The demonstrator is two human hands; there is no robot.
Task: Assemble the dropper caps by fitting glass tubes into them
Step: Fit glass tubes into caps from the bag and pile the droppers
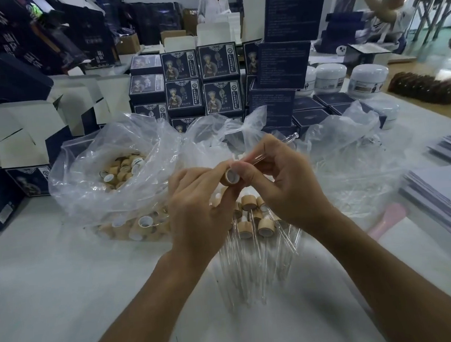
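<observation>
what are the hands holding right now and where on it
The left hand grips a bamboo dropper cap around its side wall. The right hand pinches a glass tube near its lower end, close to the cap's opening.

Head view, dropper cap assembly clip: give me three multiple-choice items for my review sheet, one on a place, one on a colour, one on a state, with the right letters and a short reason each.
1. Where do the finished droppers lie?
A. On the table just in front of the hands
B. Inside the open cardboard box on the left
C. On the paper stack at right

2. What colour is the cap held between the hands?
A. Black
B. Light wood-tan
C. Red

3. What is the right hand doing?
A. Lying flat on the table
B. Hanging idle
C. Pinching a glass tube

Key: 1 A, the finished droppers lie on the table below the hands. 2 B, the cap in the left hand is tan with a white lining. 3 C, the right hand pinches a glass tube pointing up and away.
</observation>
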